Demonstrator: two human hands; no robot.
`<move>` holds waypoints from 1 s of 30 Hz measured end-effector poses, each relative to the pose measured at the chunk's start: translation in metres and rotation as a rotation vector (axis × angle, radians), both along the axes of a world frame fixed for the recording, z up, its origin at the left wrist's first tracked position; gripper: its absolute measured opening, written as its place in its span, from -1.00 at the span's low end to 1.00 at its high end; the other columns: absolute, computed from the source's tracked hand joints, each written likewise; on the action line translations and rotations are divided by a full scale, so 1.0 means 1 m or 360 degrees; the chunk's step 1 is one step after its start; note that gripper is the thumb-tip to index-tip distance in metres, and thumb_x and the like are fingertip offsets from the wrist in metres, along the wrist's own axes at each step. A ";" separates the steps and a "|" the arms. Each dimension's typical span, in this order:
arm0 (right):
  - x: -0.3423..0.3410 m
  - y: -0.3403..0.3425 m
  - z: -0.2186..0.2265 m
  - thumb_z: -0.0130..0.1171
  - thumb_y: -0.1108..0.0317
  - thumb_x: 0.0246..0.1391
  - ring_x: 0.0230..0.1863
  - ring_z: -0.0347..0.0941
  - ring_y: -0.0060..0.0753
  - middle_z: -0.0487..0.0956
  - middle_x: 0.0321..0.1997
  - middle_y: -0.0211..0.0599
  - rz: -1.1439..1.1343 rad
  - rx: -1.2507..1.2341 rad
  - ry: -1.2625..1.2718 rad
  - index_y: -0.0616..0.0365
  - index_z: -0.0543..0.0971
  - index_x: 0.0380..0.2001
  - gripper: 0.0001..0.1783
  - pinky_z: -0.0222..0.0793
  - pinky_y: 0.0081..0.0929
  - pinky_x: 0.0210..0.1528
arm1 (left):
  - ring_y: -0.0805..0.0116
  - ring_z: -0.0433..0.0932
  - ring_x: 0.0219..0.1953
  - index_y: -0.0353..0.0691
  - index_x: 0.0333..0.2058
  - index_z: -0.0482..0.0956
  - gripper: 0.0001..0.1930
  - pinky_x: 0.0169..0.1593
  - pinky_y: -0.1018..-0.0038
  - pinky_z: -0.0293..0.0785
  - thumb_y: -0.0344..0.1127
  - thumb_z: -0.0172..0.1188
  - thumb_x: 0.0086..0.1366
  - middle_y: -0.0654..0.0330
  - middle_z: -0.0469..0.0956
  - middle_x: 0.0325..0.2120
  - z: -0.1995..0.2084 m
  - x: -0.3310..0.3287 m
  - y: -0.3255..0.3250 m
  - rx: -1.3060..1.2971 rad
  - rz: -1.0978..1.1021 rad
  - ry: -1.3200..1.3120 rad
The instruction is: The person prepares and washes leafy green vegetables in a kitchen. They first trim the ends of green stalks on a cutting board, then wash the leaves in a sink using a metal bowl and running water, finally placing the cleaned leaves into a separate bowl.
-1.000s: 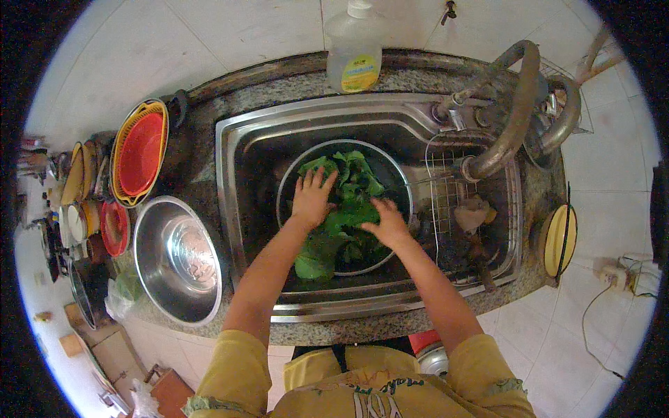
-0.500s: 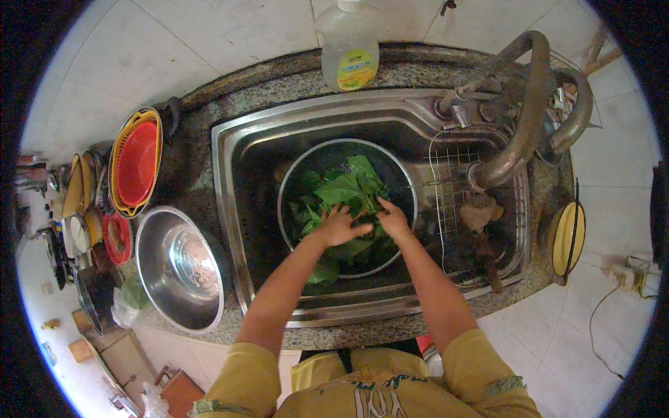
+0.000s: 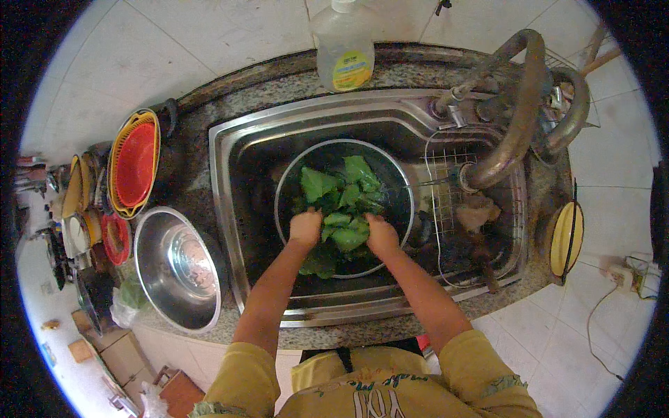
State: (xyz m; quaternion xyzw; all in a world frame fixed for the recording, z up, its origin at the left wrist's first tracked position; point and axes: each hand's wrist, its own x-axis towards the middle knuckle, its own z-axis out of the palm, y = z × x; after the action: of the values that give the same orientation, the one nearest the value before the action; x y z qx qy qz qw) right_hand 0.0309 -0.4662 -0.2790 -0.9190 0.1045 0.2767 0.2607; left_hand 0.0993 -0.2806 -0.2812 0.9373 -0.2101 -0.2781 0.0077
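Green leafy vegetables [image 3: 348, 233] fill a round metal-rimmed basin [image 3: 410, 171] standing in the sink. At the basin's left side my left hand [image 3: 305, 228] is closed around some of the leaves. My right hand [image 3: 380, 235] grips leaves on the other side, its fingers curled and partly hidden. Between the two hands leaves bunch up, and several broad ones lie beyond them. A thin stream of water runs from the faucet [image 3: 498, 164] toward the basin's right rim.
The steel sink [image 3: 226, 209] holds a wire rack [image 3: 446, 164] on its right. An empty steel bowl [image 3: 150, 275] and red and yellow plastic baskets [image 3: 136, 164] stand to the left. A clear bottle [image 3: 345, 45] is behind the sink, a yellow oval item [image 3: 566, 238] at far right.
My hands have moved apart and their spread fingers have closed on the leaves. The leaves have shifted, with some now gathered between my hands.
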 end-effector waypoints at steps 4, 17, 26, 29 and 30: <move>0.015 -0.016 -0.022 0.13 0.42 -0.35 -0.25 0.37 0.04 0.45 -0.35 -0.02 -0.0370 0.0167 -0.0289 0.16 0.31 -0.12 -0.43 0.33 -0.22 -0.20 | 0.01 0.46 -0.37 -0.30 -0.26 0.45 -0.64 -0.32 0.27 0.42 -0.55 0.07 -0.16 -0.01 0.45 -0.36 0.021 0.026 -0.016 -0.0693 0.0676 -0.0118; 0.048 -0.029 0.067 0.25 0.30 -0.30 0.08 0.10 0.06 0.07 0.15 -0.05 0.0033 -0.0162 0.0083 -0.19 0.24 0.04 -0.28 0.16 -0.23 0.04 | -0.05 0.02 0.11 -0.16 0.00 0.23 -0.38 0.07 0.28 0.13 -0.66 -0.03 -0.15 -0.11 0.03 0.06 0.046 0.017 0.001 -0.0954 0.0631 -0.0364; -0.016 0.011 0.000 0.10 0.17 -0.16 0.11 0.02 0.15 0.12 0.12 -0.04 0.0938 -0.0350 0.0174 -0.10 0.43 -0.12 -0.57 0.15 -0.17 0.02 | -0.15 -0.04 0.12 0.09 0.10 0.06 -0.26 0.08 0.10 0.03 -0.05 0.20 -0.07 0.02 -0.11 0.14 0.037 0.012 -0.038 -0.0332 0.0085 -0.0255; -0.041 0.008 -0.072 0.10 0.21 -0.17 0.03 0.14 0.09 0.24 0.01 -0.01 0.0714 -0.0239 0.0130 -0.02 0.47 -0.21 -0.64 0.21 -0.18 -0.05 | -0.13 0.04 0.08 0.11 0.09 0.09 -0.28 0.00 0.08 0.16 -0.04 0.20 -0.07 0.05 -0.02 0.11 0.050 0.003 -0.044 -0.0042 -0.0094 -0.0143; -0.039 0.006 -0.070 0.10 0.22 -0.18 -0.01 0.18 0.07 0.27 -0.03 0.00 0.0611 -0.0139 0.0165 0.01 0.48 -0.23 -0.66 0.23 -0.18 -0.07 | -0.11 0.07 0.06 0.10 0.08 0.12 -0.30 -0.03 0.10 0.20 -0.05 0.20 -0.07 0.05 0.02 0.07 0.045 0.002 -0.039 -0.0057 -0.0044 -0.0058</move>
State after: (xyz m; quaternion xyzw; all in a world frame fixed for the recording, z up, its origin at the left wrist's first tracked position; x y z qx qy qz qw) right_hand -0.0080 -0.4598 -0.3493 -0.9170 -0.0473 0.3635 0.1574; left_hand 0.1017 -0.3193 -0.2360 0.9390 -0.2279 -0.2572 0.0169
